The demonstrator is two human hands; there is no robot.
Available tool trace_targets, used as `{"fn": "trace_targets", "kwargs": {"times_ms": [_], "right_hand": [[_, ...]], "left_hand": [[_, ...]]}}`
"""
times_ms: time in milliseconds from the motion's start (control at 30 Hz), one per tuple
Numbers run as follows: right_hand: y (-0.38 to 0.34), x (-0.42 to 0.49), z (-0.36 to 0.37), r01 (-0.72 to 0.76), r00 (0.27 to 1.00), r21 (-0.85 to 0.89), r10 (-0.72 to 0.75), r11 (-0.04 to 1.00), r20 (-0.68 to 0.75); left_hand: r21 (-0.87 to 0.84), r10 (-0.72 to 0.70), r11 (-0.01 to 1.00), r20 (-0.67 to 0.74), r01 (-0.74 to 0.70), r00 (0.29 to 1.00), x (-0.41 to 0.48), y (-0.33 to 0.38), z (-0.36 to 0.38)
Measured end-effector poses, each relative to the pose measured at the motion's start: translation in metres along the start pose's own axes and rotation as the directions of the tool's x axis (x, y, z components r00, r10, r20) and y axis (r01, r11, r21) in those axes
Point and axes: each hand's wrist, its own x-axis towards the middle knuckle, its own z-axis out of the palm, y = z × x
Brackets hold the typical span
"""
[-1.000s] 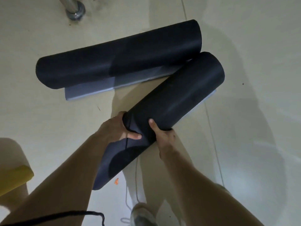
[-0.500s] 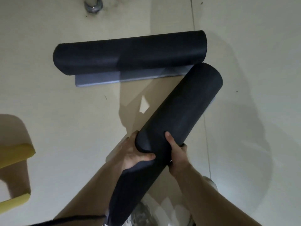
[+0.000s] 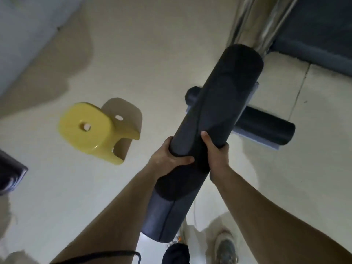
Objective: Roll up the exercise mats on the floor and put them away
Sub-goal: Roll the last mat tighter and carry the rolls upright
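Note:
I hold a rolled dark exercise mat [image 3: 215,111] lifted off the floor, tilted from lower left to upper right. My left hand [image 3: 167,159] grips its left side with the thumb across the front. My right hand [image 3: 215,155] grips its right side. A second rolled dark mat [image 3: 266,126] lies on the floor behind it, partly hidden, with a loose grey flap showing beneath it.
A yellow plastic stool [image 3: 91,130] stands on the pale floor to the left. Shiny metal posts [image 3: 255,21] and a dark mat or carpet [image 3: 314,35] are at the upper right. A dark object [image 3: 9,176] sits at the left edge. My shoe [image 3: 226,246] shows below.
I have lifted the held mat clear of the floor and turned, so the second mat now lies behind it and the yellow stool has come fully into view.

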Motion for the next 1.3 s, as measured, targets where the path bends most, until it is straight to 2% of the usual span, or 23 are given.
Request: {"fn": "trace_targets", "kwargs": {"times_ms": [100,200,300,467,700,933,1133,1300], "right_hand": [[-0.028,-0.039,0.082,0.153,0.978,-0.098,-0.137,0.983,0.155],[-0.032,-0.079,0.167,0.208,0.940,-0.217,-0.135,0.954,0.312],[-0.015,-0.120,0.249,0.268,0.869,-0.266,-0.113,0.926,0.482],[0.040,-0.195,0.385,0.362,0.760,-0.353,-0.054,0.863,0.647],[0.114,-0.249,0.539,0.411,0.683,-0.466,0.074,0.783,0.726],[0.170,-0.238,0.694,0.434,0.648,-0.514,0.140,0.740,0.749],[0.218,-0.204,0.835,0.462,0.612,-0.541,0.189,0.703,0.768],[0.276,-0.173,0.953,0.499,0.618,-0.588,0.213,0.636,0.756]], "left_hand": [[-0.268,0.014,0.961,-0.181,-0.063,0.983,-0.043,-0.001,-0.070],[-0.436,-0.030,0.892,-0.319,-0.118,0.947,-0.090,-0.020,-0.138],[-0.531,-0.103,0.830,-0.442,-0.168,0.891,-0.136,-0.053,-0.199],[-0.614,-0.238,0.755,-0.584,-0.231,0.776,-0.201,-0.132,-0.299],[-0.682,-0.359,0.673,-0.641,-0.288,0.678,-0.243,-0.225,-0.409],[-0.735,-0.497,0.630,-0.631,-0.253,0.596,-0.206,-0.300,-0.524],[-0.838,-0.581,0.441,-0.540,-0.322,0.609,-0.149,-0.372,-0.630],[-0.863,-0.599,0.401,-0.501,-0.307,0.625,-0.103,-0.451,-0.715]]}}
